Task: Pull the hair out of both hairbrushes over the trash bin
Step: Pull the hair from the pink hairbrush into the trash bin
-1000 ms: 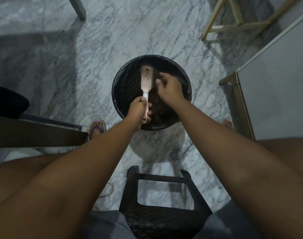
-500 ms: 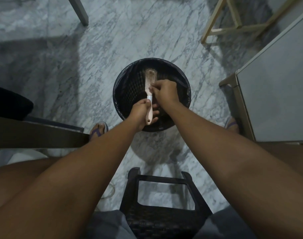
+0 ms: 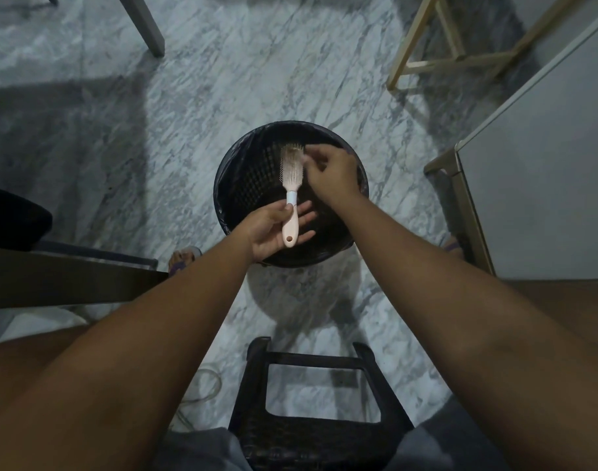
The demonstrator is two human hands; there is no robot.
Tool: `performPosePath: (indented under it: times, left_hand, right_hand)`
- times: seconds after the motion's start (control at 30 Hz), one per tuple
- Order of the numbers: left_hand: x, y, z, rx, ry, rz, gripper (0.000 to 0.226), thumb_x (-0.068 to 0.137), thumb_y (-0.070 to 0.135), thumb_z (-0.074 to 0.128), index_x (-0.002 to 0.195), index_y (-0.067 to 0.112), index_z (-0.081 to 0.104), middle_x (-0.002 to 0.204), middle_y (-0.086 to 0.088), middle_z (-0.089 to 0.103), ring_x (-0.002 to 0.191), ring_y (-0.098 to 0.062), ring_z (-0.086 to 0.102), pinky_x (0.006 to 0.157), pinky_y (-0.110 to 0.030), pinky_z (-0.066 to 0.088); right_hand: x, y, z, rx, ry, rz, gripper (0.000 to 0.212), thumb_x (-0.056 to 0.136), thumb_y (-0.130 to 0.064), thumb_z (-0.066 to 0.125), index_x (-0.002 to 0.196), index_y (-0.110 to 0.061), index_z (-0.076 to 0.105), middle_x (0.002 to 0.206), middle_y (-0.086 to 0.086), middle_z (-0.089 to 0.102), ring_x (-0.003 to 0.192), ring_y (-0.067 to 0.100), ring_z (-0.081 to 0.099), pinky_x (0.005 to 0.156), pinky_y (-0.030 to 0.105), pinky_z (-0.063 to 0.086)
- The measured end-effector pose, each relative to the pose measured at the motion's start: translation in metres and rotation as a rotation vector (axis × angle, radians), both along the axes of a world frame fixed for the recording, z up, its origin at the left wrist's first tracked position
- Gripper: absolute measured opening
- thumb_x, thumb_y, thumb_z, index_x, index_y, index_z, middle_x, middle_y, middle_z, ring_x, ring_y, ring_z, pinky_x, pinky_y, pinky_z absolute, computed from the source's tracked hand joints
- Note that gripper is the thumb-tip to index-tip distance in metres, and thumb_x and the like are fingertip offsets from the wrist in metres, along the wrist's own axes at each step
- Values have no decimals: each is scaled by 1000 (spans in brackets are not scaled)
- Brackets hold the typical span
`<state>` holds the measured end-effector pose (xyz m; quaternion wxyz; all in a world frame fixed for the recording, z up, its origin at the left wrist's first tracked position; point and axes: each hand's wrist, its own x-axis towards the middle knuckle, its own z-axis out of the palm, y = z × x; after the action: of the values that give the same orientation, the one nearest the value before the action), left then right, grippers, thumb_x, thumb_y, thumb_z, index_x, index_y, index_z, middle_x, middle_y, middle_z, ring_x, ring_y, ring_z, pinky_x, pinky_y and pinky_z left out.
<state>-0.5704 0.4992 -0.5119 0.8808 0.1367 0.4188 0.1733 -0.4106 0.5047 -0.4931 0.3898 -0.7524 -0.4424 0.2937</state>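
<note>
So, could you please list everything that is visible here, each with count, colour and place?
hairbrush: one, pale pink and white, over the bin, bristles facing up, hair in them
trash bin: one, black, black liner, on the floor ahead
stool: one, black, near bottom edge
wooden frame: one, pale, top right
cabinet: one, grey, right
floor: grey-white marble
left hand: holds the brush handle
right hand: fingers pinched at the bristles

Dim indoor light, cool grey tone, soft broad shadows on the marble floor [image 3: 223, 96], inside of the trash bin [image 3: 257, 185] nearly black, wide-angle bending at edges, right hand [image 3: 331, 171] slightly blurred
</note>
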Motion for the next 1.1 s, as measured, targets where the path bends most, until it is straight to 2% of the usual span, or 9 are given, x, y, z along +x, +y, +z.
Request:
performPosePath:
  times: [0.17,0.37,0.43,0.5,0.57,0.63,0.73,0.93,1.1]
  left_hand:
    - [-7,3,-1,67,-25,-70,33,103,1,42,133,8,54,122,-7,71,116,-27,67,82,-53,59]
    - [-8,1,-4,61,63,-67,41,104,3,42,144,8,46,141,-8,59,127,-30,58,84,-55,58]
    - [-7,0,-5,50,83,-44,41,105,3,40,145,9,44,141,-9,58,126,-30,58,83,-56,58]
    - [-7,0,-5,44,85,-18,40,105,3,38,145,9,43,141,-9,58,123,-29,61,82,-55,57]
    - [-8,0,-5,50,90,-8,39,105,3,37,143,8,43,141,-9,58,118,-27,63,82,-55,56]
    - [-9,1,-5,60,97,-12,38,105,2,36,142,8,45,140,-8,58,115,-25,65,81,-55,56]
    - [-9,2,-4,68,105,-29,37,105,2,37,140,10,48,137,-6,62,117,-25,65,82,-55,57]
    - [-5,-1,-5,86,128,-94,37,104,3,40,139,12,51,134,-3,64,117,-23,66,81,-53,59]
    - [-3,-7,-6,80,175,-78,37,105,4,38,141,10,49,132,-4,65,115,-24,67,78,-53,60]
  right_hand:
    - [-10,-1,-10,-90,-55,137,38,82,-31,76,117,-17,71,105,3,74,91,9,69,84,23,56]
    - [-11,5,-14,-109,-97,133,13,86,-21,72,96,-14,77,91,0,74,68,-5,59,60,2,42]
    - [-9,5,-13,-81,-85,118,10,87,-17,70,94,-12,77,87,1,75,66,-5,58,60,0,43]
    - [-7,4,-11,-35,-64,79,9,88,-17,69,92,-12,76,84,-1,74,67,-2,61,66,4,49]
    - [-2,1,-9,32,-18,4,9,89,-16,67,91,-13,76,81,-3,73,71,5,67,73,23,59]
    - [6,-2,-9,114,-15,-105,11,89,-16,65,91,-12,76,83,-4,73,76,11,69,76,35,60]
    - [19,-5,-10,202,-9,-304,13,90,-18,64,91,-10,75,86,4,72,79,20,69,76,44,58]
    - [21,-9,-9,287,28,-610,14,91,-16,63,91,-4,71,89,10,70,82,23,66,72,38,56]
    - [9,-5,2,430,49,-582,13,96,-7,56,96,3,63,91,17,66,71,22,65,63,35,57]
